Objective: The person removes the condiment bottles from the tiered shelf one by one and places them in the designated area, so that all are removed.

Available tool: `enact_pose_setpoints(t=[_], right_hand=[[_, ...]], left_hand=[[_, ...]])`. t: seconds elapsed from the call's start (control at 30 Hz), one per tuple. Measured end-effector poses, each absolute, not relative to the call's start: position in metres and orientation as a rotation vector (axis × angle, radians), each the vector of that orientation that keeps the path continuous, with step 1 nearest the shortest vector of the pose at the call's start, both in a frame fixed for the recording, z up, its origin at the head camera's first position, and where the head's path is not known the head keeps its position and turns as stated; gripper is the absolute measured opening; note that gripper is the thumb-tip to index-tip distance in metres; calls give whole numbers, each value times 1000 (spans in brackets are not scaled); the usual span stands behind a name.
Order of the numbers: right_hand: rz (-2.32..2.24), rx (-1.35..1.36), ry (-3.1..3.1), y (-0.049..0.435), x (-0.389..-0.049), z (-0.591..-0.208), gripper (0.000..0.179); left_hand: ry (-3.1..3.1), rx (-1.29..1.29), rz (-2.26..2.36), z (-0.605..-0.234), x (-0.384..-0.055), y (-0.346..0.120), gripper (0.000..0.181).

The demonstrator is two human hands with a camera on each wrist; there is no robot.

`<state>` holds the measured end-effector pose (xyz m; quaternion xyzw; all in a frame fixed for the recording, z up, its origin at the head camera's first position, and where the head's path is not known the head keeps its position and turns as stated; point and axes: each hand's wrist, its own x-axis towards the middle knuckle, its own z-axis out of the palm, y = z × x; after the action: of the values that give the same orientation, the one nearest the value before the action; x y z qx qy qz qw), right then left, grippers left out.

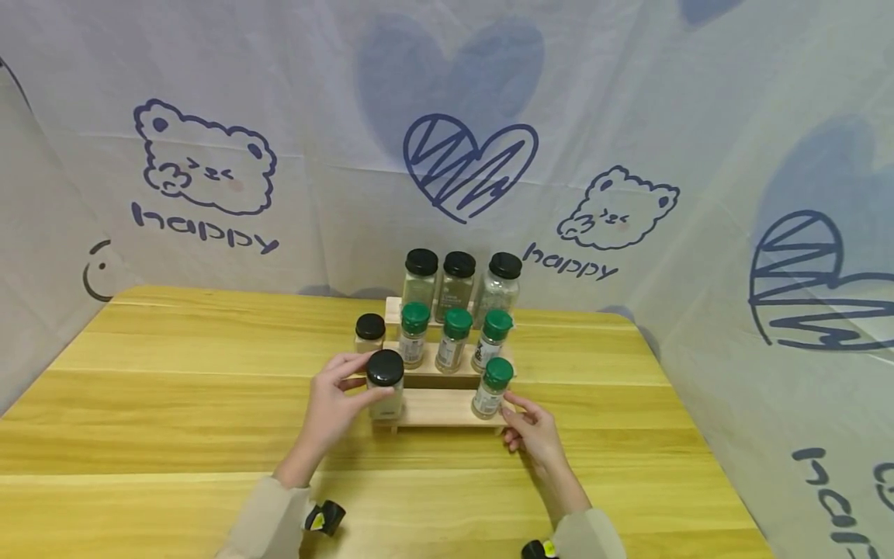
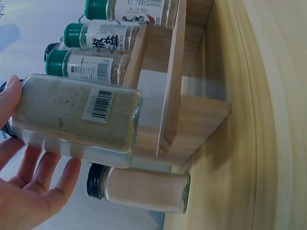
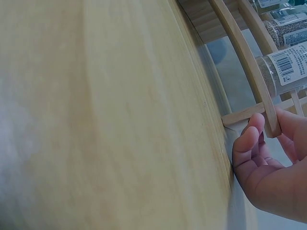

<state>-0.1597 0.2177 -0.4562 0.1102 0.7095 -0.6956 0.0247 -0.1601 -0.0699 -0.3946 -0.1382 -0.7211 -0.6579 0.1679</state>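
Observation:
My left hand [image 1: 331, 404] grips a glass spice jar [image 1: 386, 392] with a black lid, thumb on one side and fingers on the other. That jar is upright at the left end of the bottom step of a wooden tiered rack [image 1: 440, 407]; in the left wrist view its base appears slightly off the board. Pinched between thumb and fingers of my right hand [image 1: 536, 436] is the right end of the same step, clearer in the right wrist view. Beside those fingers a green-capped shaker [image 1: 489, 392] stands on the step.
Another black-lidded jar [image 2: 146, 188] stands on the table left of the rack. Several green-capped shakers [image 1: 452, 345] line the middle step, and black-lidded jars [image 1: 455, 291] the top one. A printed cloth [image 1: 335, 178] hangs behind the wooden table [image 1: 174, 404].

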Motion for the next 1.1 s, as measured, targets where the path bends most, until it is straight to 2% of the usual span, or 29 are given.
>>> enact_pose_setpoints(t=[0.37,1.1], right_hand=[[-2150,345,2194,218,-159,-455,35],[-2150,352,2204,217,-160,-458,34]], left_hand=[[-2077,-379,-1836,-398,-162,-90,43],[-2177,-313,-1778,-413,-187,-118,43]])
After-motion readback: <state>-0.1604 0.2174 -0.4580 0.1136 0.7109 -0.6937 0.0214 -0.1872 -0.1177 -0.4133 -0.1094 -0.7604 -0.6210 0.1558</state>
